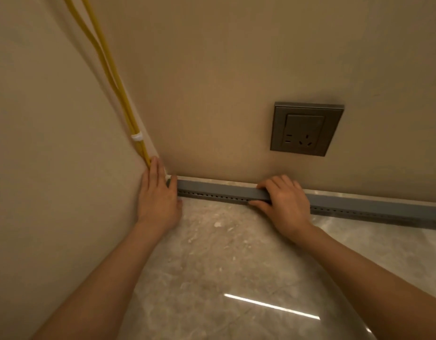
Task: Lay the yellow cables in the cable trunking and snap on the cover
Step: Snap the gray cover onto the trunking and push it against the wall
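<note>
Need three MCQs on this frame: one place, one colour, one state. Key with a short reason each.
1. Where is the wall socket?
A) above the trunking
B) below it
C) touching its left end

2. What colour is the tie round the cables?
A) black
B) white
C) red

3. What is the right hand doing?
A) hanging free
B) pressing flat on the wall socket
C) gripping the trunking

Key:
1 A: the wall socket sits higher up than the grey trunking, apart from it.
2 B: a white tie binds the yellow cables in the corner.
3 C: its fingers curl over the trunking's top, with the thumb at its front.
</note>
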Available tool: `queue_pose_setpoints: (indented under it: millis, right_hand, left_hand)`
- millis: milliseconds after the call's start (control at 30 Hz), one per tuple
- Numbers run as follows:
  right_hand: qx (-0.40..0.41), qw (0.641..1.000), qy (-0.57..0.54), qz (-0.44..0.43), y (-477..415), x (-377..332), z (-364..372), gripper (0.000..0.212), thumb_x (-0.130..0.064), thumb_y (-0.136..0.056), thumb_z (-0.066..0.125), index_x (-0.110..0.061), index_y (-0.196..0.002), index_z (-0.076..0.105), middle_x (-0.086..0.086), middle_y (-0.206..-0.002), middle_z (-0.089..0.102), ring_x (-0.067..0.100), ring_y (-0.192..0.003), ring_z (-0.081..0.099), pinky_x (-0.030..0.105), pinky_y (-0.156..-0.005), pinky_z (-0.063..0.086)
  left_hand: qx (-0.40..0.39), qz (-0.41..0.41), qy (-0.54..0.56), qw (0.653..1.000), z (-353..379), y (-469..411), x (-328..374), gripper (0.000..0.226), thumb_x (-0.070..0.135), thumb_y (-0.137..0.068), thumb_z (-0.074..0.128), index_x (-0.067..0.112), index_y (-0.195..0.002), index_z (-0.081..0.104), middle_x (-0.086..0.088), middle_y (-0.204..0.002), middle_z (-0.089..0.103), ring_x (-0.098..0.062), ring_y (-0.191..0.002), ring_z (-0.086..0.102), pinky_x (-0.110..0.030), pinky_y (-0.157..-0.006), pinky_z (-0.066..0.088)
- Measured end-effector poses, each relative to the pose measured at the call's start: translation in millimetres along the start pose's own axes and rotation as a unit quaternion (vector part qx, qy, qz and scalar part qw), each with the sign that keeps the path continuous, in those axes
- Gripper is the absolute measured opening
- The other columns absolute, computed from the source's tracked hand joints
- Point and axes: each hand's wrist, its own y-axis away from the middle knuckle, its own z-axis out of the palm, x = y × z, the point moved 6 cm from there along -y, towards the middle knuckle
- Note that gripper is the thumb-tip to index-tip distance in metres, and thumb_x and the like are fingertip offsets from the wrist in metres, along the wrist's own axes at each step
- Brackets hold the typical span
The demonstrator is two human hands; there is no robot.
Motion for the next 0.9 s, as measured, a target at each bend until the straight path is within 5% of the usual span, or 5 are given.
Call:
queue_pose_setpoints:
  millis: [567, 767, 900]
  right_hand:
    - [0.084, 0.994, -0.056, -0.039, -11, 15, -16, 0.028, -0.028, -0.070, 0.080, -0.008, -0.086, 0.069, 0.006, -0.083, 0.067, 0.025, -0.080, 0.061, 0.031, -0.066, 0.048]
    - [0.058, 0.981, 0.019, -0.184, -9, 9, -10, 0.024, -0.012, -0.078, 0.073, -0.004, -0.101, 0.068, 0.012, -0.090, 0.067, 0.030, -0.081, 0.062, 0.034, -0.071, 0.048]
    - [0.018, 0.979, 0.000, -0.204, -9, 11, -15, 0.029, -0.007, -0.080, 0.071, -0.002, -0.108, 0.066, 0.014, -0.095, 0.066, 0.032, -0.085, 0.062, 0.037, -0.074, 0.049]
  left_hand:
    - [0.033, 0.012, 0.000, 0.999, 1, -11, 7, 0.083, 0.032, -0.083, 0.050, 0.001, -0.146, 0.005, -0.035, -0.149, -0.002, -0.044, -0.140, -0.005, -0.047, -0.114, -0.007]
    - [-0.056, 0.003, 0.033, 0.998, 13, -12, 16, 0.090, 0.029, -0.081, 0.044, -0.003, -0.142, -0.015, -0.035, -0.148, -0.011, -0.041, -0.140, -0.012, -0.044, -0.116, -0.005]
    - [-0.121, 0.002, 0.075, 0.990, 11, -11, 16, 0.092, 0.032, -0.083, 0.047, 0.001, -0.143, -0.016, -0.030, -0.150, -0.014, -0.036, -0.140, -0.016, -0.040, -0.116, -0.007]
